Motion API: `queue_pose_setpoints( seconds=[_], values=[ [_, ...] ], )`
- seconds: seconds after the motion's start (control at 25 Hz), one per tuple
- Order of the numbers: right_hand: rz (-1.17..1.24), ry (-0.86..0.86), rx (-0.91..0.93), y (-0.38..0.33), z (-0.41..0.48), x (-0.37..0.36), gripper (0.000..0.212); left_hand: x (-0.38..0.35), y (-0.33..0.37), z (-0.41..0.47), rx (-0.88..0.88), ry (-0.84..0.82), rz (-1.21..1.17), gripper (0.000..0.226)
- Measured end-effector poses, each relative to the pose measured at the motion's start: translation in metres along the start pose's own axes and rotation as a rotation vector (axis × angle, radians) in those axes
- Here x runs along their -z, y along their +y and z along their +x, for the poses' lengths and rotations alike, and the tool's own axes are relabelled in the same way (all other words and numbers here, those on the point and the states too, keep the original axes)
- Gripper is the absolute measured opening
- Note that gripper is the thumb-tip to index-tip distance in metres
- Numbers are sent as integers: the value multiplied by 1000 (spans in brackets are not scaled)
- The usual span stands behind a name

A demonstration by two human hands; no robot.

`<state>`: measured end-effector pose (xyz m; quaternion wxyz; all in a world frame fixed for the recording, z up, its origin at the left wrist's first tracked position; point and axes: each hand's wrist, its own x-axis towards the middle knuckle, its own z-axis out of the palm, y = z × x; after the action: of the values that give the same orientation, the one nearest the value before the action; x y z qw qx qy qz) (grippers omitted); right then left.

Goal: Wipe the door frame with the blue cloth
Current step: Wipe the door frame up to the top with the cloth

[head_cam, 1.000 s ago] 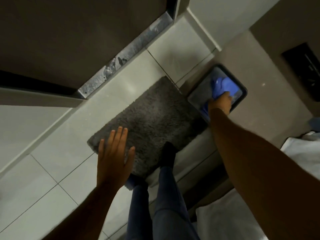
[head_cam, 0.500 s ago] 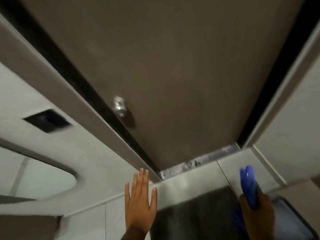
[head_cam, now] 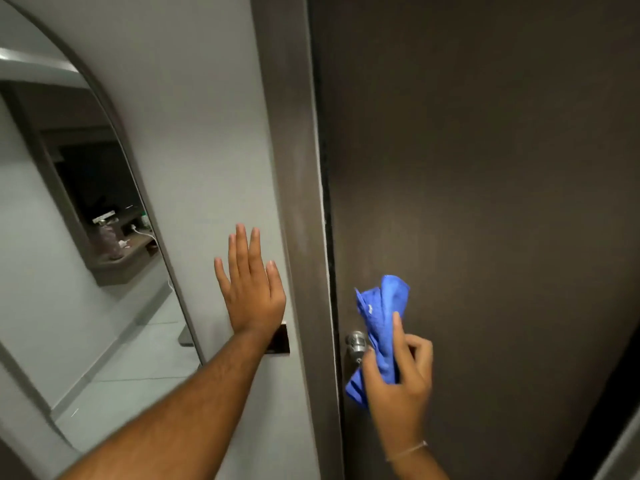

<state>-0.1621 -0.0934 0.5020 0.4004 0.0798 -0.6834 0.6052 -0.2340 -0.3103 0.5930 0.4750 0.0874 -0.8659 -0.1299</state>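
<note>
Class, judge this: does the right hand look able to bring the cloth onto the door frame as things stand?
Probably yes. The right hand holds the cloth just right of the door frame, nothing lies between them, and the left hand stays left of it.

At your five o'clock, the soft blue fabric cloth (head_cam: 381,320) looks fuzzy; beside it, the round metal door knob (head_cam: 356,342) gleams against the matt dark-brown door (head_cam: 485,202).

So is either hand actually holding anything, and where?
The right hand grips the bunched blue cloth around its lower middle, both ends sticking out. The left hand is open, fingers spread, holding nothing.
</note>
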Motion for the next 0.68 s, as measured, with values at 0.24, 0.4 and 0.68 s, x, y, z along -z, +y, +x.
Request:
queue_pose_setpoints(
  seconds=[0.24, 0.4, 0.68],
  values=[
    [-283, -127, 286, 7, 55, -134, 74, 6, -1, 159, -47, 265, -90, 66],
    [-525, -141, 557, 61, 58, -172, 61, -19, -12, 186, -108, 345, -5, 69],
    [-672, -110, 834, 42, 118, -187, 55, -32, -18, 192, -171, 425, -12, 66]
  ],
)
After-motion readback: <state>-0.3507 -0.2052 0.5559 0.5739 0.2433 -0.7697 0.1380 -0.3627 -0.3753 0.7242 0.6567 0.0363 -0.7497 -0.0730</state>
